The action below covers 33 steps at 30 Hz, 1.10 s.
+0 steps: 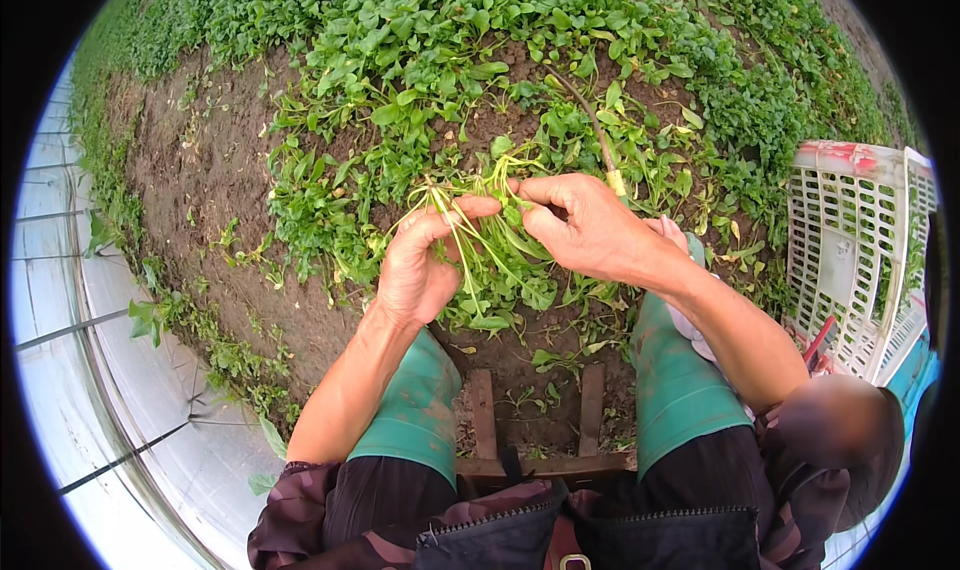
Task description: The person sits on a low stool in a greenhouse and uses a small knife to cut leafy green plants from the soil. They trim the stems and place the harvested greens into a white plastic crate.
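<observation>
My left hand (424, 259) holds a small bunch of leafy green plants (469, 259) between thumb and fingers, with the pale stems upward and leaves hanging down. Close to its right, my right hand (581, 225) pinches stems and leaves (510, 184) between thumb and forefinger. The fingertips of both hands nearly meet over the plant bed. Just beyond my right hand a thin curved tool (592, 120) with a yellowish band near its lower end lies on the plants; its full shape is partly hidden.
A white perforated plastic crate (844, 247) stands at the right beside another person (840, 427). Low leafy plants (420, 37) spread ahead, with brown soil (202, 172) at the left. Translucent sheeting (142, 375) borders the left side. A wooden frame (484, 412) lies between my green boots (409, 405).
</observation>
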Each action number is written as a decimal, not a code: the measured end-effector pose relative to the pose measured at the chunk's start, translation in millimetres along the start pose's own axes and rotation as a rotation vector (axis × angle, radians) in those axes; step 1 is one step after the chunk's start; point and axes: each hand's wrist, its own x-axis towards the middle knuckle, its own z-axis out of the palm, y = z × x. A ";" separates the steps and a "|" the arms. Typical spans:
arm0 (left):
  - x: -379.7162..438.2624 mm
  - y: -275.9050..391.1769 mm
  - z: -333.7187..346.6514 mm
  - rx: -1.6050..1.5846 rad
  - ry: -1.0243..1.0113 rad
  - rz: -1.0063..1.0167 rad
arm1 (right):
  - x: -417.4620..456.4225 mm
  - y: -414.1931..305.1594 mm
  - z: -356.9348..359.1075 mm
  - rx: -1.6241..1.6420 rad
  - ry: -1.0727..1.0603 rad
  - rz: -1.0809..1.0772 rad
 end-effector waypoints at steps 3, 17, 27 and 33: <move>-0.5 -0.1 7.7 -0.051 0.051 -0.014 | -1.7 -5.9 -2.3 -0.003 -0.027 0.043; 1.2 1.9 10.0 -0.100 0.007 -0.029 | -1.7 -4.8 -8.5 0.334 -0.047 0.076; 2.1 -0.7 12.2 -0.050 0.037 -0.004 | -1.2 -4.0 -4.0 0.287 -0.020 0.094; 2.6 0.0 16.3 -0.053 0.047 0.016 | -0.9 3.6 -2.2 0.284 -0.011 0.049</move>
